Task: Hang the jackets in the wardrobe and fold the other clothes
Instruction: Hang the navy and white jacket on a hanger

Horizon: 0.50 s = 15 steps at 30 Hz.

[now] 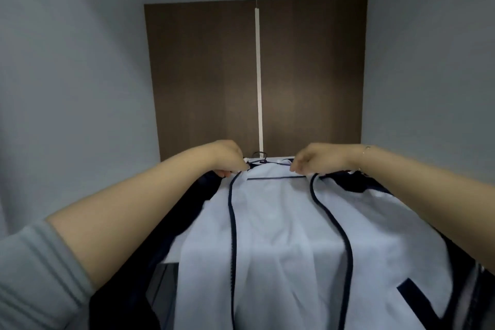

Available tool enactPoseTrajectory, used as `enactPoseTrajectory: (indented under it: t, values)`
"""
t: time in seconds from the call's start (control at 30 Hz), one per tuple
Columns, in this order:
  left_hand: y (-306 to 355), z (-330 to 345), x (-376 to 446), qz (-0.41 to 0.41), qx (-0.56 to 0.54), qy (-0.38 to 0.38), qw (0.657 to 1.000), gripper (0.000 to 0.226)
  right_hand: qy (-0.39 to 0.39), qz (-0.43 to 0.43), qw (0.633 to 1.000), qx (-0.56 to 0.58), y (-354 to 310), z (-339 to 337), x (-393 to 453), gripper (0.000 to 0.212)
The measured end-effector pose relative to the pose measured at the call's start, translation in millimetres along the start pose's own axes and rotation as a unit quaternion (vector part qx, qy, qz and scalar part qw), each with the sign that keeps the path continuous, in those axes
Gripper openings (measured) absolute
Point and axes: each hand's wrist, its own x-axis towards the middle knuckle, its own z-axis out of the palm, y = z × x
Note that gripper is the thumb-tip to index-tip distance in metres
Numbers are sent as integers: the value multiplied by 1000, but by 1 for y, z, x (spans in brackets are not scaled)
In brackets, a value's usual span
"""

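Jacket (281, 236) is lying open on the desk (171, 254), white lining up, its hem drooping over the near edge; collar end is sitting farthest from the person. Left hand (227, 158) is pinching the collar edge just left of the hanger hook (259, 155), fingers curled. Right hand (313, 158) is pinching the collar just right of the hook, fingers likewise curled. Dark hanger bar (276, 177) is showing just below the hook, between the two zipper edges. Judgement: both hands are seating the shoulders on the hanger, before carrying it to the wardrobe.
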Motion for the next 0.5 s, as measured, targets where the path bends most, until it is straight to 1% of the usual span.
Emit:
enactPoseTrajectory:
  t: [0.07,0.13,0.23,0.3,0.37,0.4,0.43,0.5]
  values:
    - [2,4,-43,22,-17,3,1000,28,27,-24,999,29,-14,15,-36,23]
    - [2,15,-83,52,-37,16,998,23,75,-39,995,60,-28,34,-74,23]
    - [-2,47,-138,107,-149,46,982,18,148,-45,981,112,-42,69,-132,24]
    - [-8,75,-171,147,-199,89,965,17,175,-28,969,174,-45,95,-174,24]
    - [-18,107,-199,190,-220,144,946,19,187,-2,957,222,-42,122,-214,25]
    - [-22,125,-213,205,-238,160,936,19,187,16,952,241,-40,137,-231,24]
    - [-25,143,-226,214,-264,164,926,20,180,35,946,266,-39,153,-244,23]
    - [-29,181,-247,204,-324,139,913,22,163,77,921,345,-33,186,-265,22]
